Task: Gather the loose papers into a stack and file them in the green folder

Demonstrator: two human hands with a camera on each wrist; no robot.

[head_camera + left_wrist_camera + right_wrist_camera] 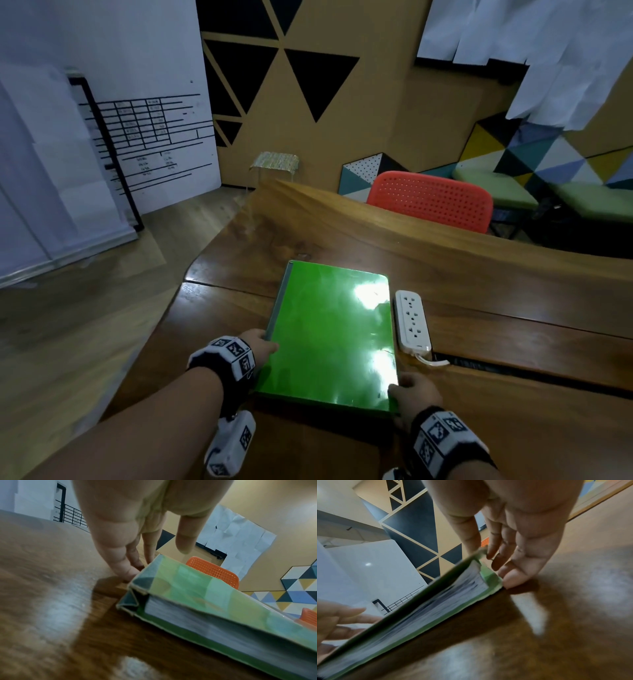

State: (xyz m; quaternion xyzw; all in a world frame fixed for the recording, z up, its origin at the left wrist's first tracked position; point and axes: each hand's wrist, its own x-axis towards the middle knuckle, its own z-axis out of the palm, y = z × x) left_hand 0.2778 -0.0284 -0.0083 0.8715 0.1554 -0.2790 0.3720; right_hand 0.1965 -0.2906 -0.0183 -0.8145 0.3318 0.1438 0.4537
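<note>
The green folder [330, 330] lies shut on the wooden table [513, 301], spine to the left. A thick stack of papers [197, 620] shows between its covers, also seen from the near edge as papers [447, 599]. My left hand [262, 346] rests at the spine's near end. Its fingers [126, 566] are straight against the spine and the thumb hovers above the cover. My right hand [409, 387] is at the near right corner. There the thumb sits on the top cover and the fingers [510, 573] lie along the side, pinching that corner.
A white power strip [412, 322] lies right beside the folder's right edge, its cable running into a slot [479, 365] in the table. A red chair [431, 200] stands behind the table. The table's left edge [164, 315] curves close to my left hand.
</note>
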